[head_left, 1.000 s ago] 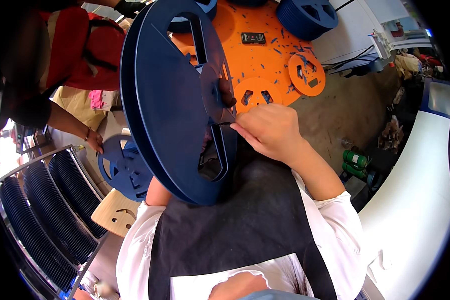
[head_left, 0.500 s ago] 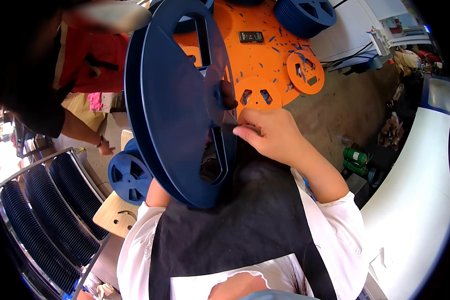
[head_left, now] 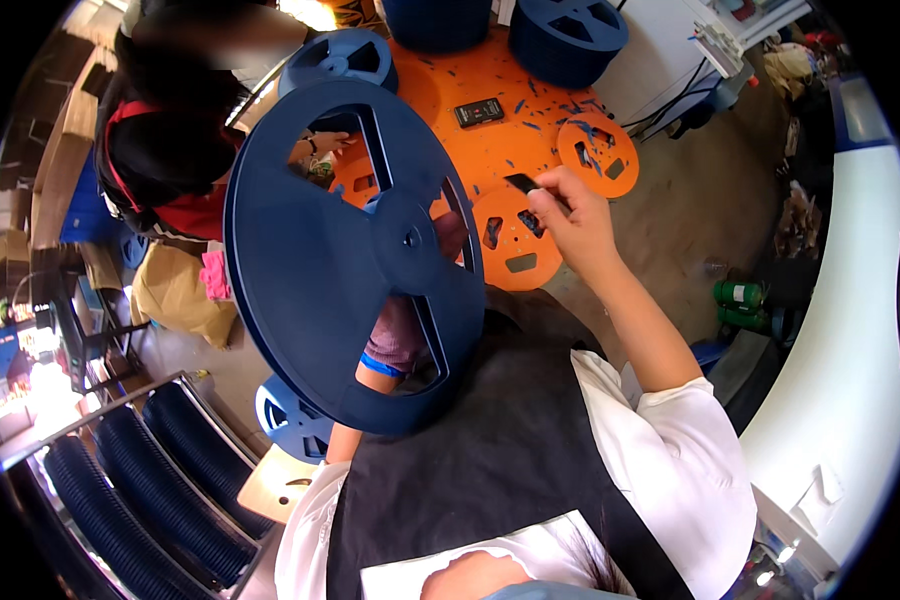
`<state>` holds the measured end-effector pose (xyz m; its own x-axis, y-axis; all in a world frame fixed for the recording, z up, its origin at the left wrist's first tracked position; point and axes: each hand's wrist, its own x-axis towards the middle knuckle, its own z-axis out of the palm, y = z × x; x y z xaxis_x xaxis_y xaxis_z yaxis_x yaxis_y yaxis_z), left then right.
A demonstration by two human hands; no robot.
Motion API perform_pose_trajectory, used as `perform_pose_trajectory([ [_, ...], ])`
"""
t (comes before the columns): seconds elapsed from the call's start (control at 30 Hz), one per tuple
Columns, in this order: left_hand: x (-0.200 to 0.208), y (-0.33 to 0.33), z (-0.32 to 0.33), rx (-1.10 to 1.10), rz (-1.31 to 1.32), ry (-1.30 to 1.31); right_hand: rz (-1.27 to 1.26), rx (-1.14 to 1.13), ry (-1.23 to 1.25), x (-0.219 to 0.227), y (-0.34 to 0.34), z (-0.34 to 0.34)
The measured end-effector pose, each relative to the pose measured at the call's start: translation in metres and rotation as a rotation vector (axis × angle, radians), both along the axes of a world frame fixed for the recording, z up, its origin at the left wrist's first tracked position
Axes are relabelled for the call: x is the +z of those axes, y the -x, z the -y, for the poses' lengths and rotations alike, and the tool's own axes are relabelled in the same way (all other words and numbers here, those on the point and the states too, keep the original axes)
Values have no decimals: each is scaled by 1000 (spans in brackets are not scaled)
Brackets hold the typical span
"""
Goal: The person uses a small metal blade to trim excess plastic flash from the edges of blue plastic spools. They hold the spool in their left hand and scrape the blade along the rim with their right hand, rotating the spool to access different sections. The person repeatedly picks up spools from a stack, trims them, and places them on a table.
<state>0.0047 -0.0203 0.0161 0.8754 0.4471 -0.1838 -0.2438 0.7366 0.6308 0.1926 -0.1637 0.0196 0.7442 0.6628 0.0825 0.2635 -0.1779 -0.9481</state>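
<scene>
Your left grip (head_left: 399,332) holds the blue reel (head_left: 305,240) from behind (half hidden there!); right of the reel, your right grip (head_left: 574,214) pinches a dark blade (head_left: 520,183).

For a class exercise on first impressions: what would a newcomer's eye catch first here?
Probably the large blue reel, just left of centre, with the left hand behind it. Next come the orange table beyond, strewn with blue scraps, and, to the reel's right, the right hand holding a dark tool.
</scene>
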Motion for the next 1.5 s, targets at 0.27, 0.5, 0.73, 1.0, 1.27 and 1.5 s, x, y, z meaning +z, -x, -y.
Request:
perform_pose_trajectory([
  [0.27,-14,13,5,-159,101,-1,1108,413,75,3,-20,-17],
  [0.5,-15,11,5,-182,280,299,1230,474,-4,23,-28,-35],
  [0.73,-8,9,5,-201,295,242,1175,554,61,33,-33,-34],
  [1.0,-2,9,13,-150,256,217,1146,581,105,35,-37,-27],
  [1.27,-18,8,12,-218,346,266,1146,541,180,30,-34,-20],
  [1.5,-23,8,18,-243,439,370,1098,565,255,22,-45,-7],
])
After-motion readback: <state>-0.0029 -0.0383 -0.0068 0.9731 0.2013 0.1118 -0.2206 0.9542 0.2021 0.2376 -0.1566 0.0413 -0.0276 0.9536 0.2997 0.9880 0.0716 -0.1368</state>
